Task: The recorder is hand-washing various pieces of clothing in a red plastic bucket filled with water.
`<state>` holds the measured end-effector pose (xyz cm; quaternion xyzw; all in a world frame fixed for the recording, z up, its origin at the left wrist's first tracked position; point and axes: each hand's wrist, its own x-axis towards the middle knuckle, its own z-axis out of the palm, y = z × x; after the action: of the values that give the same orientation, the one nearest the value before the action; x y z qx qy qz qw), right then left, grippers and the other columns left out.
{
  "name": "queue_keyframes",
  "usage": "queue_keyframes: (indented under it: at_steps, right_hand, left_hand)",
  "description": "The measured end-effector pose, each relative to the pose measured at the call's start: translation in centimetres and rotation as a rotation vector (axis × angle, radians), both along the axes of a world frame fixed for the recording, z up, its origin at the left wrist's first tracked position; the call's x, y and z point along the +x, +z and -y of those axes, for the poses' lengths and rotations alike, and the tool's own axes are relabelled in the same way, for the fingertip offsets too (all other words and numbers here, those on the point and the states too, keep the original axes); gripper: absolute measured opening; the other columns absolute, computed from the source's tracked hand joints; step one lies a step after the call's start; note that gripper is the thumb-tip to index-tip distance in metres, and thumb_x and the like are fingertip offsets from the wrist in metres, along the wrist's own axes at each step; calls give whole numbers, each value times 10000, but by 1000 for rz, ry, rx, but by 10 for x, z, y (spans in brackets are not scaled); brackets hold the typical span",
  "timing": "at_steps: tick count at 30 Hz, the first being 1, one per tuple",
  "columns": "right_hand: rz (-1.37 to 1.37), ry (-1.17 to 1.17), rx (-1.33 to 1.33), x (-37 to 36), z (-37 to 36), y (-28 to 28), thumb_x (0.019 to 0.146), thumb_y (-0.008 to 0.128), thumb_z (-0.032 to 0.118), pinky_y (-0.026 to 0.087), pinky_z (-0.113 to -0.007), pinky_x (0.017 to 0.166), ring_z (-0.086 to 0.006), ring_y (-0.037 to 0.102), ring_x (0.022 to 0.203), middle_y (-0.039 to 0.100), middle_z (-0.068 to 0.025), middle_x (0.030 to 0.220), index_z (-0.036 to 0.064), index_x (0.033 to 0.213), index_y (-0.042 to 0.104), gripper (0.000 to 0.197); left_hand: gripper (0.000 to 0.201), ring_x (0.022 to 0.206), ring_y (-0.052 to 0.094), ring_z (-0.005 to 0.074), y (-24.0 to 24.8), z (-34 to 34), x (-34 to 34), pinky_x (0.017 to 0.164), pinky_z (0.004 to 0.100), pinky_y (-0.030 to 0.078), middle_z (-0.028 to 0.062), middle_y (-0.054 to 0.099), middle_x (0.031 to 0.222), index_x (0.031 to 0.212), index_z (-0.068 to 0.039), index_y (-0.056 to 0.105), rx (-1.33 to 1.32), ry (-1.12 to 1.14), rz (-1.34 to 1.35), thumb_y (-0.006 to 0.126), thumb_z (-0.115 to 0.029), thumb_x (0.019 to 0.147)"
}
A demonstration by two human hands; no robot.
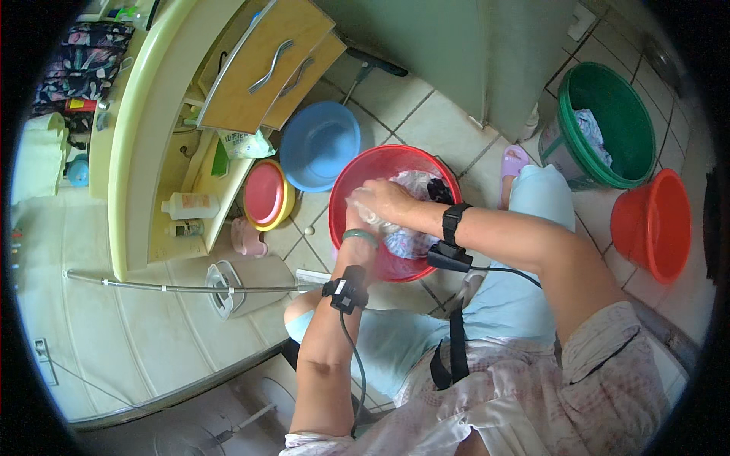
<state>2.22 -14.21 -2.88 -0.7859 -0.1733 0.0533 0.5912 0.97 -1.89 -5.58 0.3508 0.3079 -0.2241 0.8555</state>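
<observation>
Both hands are together over the left side of a red basin (pixel 449 173) on the floor. A bunched white cloth (pixel 370 216) is gripped between them. My right hand (pixel 386 199) is closed over it from above. Pressed against it from the near side is my left hand (pixel 356 216), closed and smeared by motion, with its fingers partly hidden. Wet laundry (pixel 411 242), light with a bluish pattern, lies in the basin beside the hands. A black piece of cloth (pixel 439 191) rests near the basin's right wall.
A blue basin (pixel 319 148) and a red-and-yellow basin (pixel 266 195) stand to the left, by an open cabinet (pixel 182 247). At the right are a green bucket (pixel 608 178) with cloth inside and a tilted red bucket (pixel 660 228). A lidded bin (pixel 247 287) stands near my left knee.
</observation>
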Motion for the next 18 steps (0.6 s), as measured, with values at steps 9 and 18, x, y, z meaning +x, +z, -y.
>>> queue_keyframes:
  at_steps: [9, 18]
  right_hand:
    - [14, -41, -141, -4, 9, -3, 864, 442, 305, 468, -484, 687, -376, 592, 807, 597, -198, 845, 50, 865, 582, 291]
    - [-231, -5, -316, 37, 32, -20, 859, 484, 343, 455, -447, 814, -341, 591, 920, 614, -166, 976, 43, 964, 597, 338]
  left_hand:
    - [400, 915, 589, 295, 5, 8, 10, 839, 426, 463, 125, 604, 1010, 1050, -78, 558, -30, -17, 66, 321, -357, 890]
    - [319, 932, 602, 264, 18, 39, 9, 862, 410, 472, 93, 621, 1032, 1036, -100, 578, 92, -43, 116, 441, -343, 882]
